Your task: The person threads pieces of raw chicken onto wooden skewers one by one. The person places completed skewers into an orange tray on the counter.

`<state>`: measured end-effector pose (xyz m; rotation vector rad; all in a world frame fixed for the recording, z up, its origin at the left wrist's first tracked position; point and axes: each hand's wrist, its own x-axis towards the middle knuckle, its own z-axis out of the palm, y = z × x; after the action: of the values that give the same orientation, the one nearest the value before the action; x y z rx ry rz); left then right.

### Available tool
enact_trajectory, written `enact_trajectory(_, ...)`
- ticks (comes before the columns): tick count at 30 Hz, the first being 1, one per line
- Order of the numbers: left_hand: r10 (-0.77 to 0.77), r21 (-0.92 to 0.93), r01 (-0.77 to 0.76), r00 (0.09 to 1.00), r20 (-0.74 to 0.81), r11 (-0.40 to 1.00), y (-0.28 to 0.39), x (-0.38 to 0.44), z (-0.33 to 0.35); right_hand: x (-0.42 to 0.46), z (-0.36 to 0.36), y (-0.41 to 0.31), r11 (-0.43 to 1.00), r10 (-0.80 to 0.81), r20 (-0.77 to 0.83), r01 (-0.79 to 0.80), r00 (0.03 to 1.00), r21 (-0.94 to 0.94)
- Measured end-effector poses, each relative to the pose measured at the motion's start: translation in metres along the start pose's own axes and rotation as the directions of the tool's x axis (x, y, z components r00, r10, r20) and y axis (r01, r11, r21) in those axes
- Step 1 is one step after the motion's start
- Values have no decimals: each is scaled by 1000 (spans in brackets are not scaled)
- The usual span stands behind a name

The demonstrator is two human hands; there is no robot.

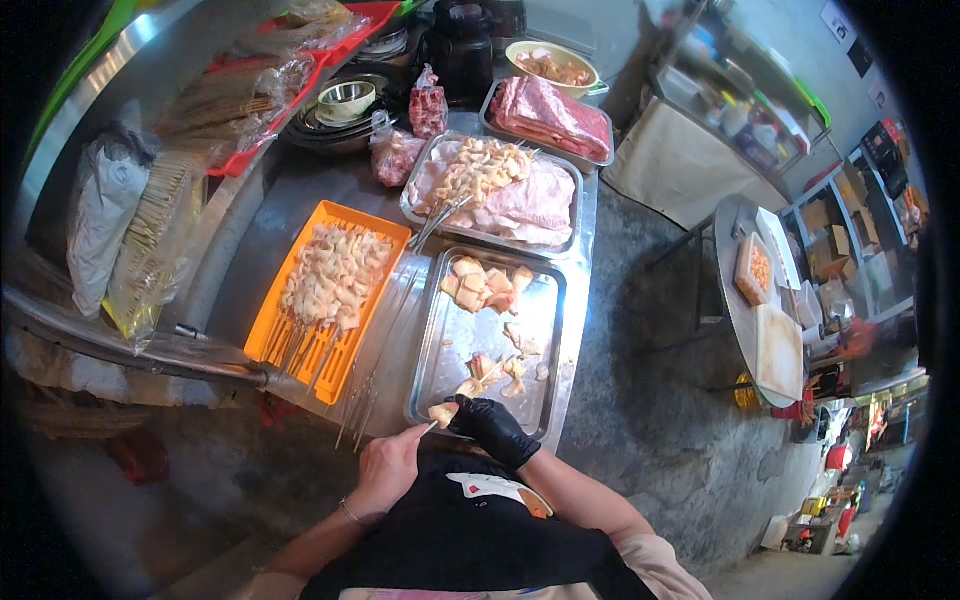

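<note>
My bare left hand (pixel 388 466) grips a thin metal skewer (pixel 430 430) at the near edge of the worktable. In a black glove, my right hand (pixel 495 431) holds a small piece of raw meat (pixel 442 414) at the skewer's tip. How far the tip goes into the meat is hidden. Both hands are at the near side of a shallow steel tray (pixel 472 334). Pale raw meat pieces (pixel 480 285) lie at its far end, and smaller scraps (pixel 514 375) sit closer to the glove. Loose metal skewers (pixel 371 375) lie left of this tray.
An orange basket (pixel 259 341) at left holds loaded skewers (pixel 334 274). Behind the steel tray, another metal tray (pixel 577 202) carries raw meat and skewers. Bagged bamboo skewers (pixel 161 217) lie far left. A round table (pixel 724 247) with a cutting board (pixel 778 352) stands right.
</note>
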<state>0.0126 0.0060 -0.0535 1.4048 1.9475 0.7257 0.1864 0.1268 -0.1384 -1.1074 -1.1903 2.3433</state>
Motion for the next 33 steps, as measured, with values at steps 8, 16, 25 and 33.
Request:
enact_trajectory(8, -21, -58, 12, 988, -150, 998, -13, -1, -18, 11, -42, -36, 256, -700, -61, 170, 712, -952)
enact_trajectory(16, -49, -22, 47, 995, -82, 999, 0, 4, -21, 52, -50, -41, 126, -443, -121, -72, 888, -989)
enact_trajectory(25, 5, -26, -8, 993, -118, 1000, -8, 4, -18, 58, -53, -37, 96, -506, -74, -29, 859, -995)
enact_trajectory(33, -46, -60, 46, 999, 5, 997, 5, -8, -29, 45, -84, -38, 958, -94, -136, 127, 986, 255)
